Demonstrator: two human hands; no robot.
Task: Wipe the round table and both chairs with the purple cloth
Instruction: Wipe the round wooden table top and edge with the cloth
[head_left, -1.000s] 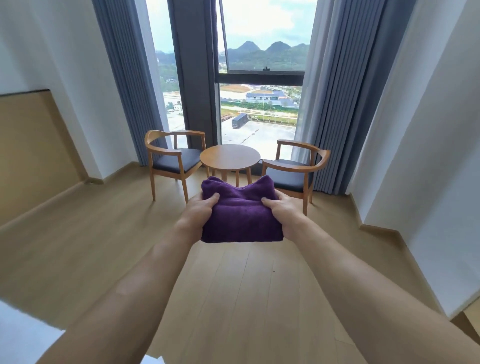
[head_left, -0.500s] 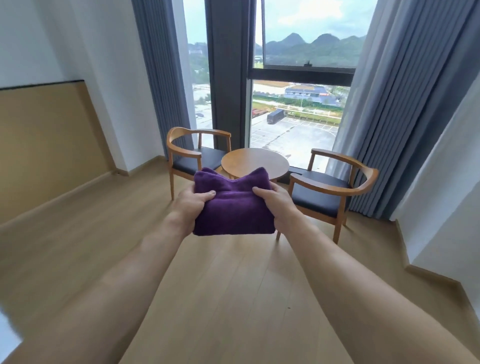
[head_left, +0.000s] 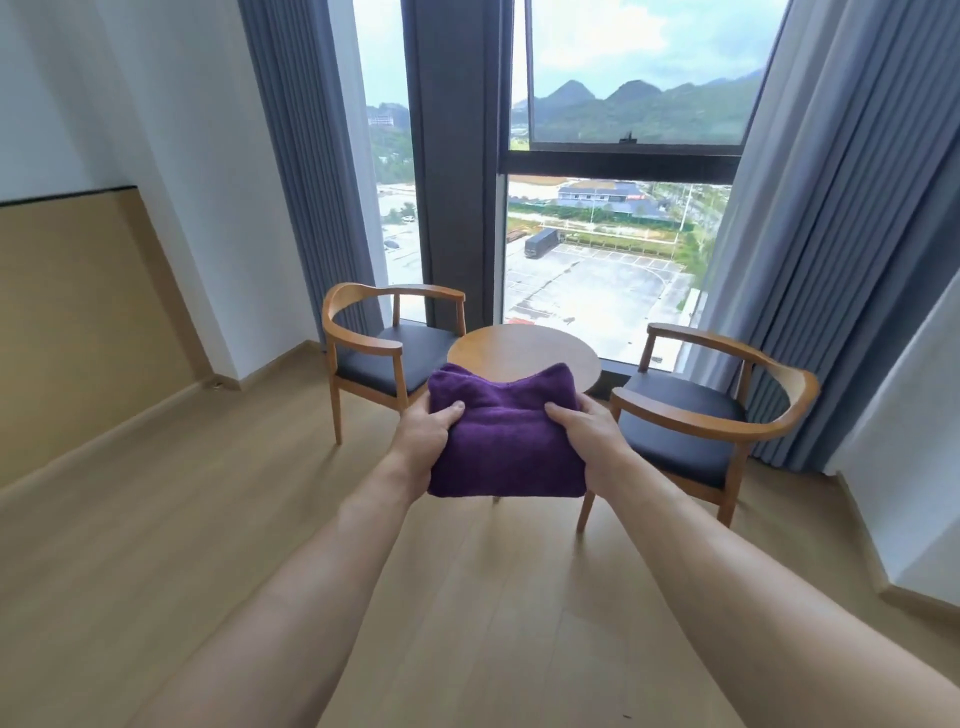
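- A tall window (head_left: 613, 249) fills the far wall, looking out on a car park and green hills, with grey curtains (head_left: 831, 234) hanging at either side.
- The wooden floor (head_left: 156, 545) runs from the viewer to the window wall.
- The right chair (head_left: 711, 415), wooden-armed with a dark seat, stands just beside the round table, angled toward it.
- The left chair (head_left: 387, 348), of the same make, stands on the table's other side, close to the left curtain.
- The round table (head_left: 519, 348) sits between the two chairs in front of the window; its near edge is hidden behind the cloth.
- The purple cloth (head_left: 506, 441), folded into a thick pad, is held up in the air in front of the table, touching no furniture.
- The left hand (head_left: 423, 441) grips the cloth's left edge, thumb on top and fingers curled beneath.
- The right hand (head_left: 592, 439) grips the right edge the same way.
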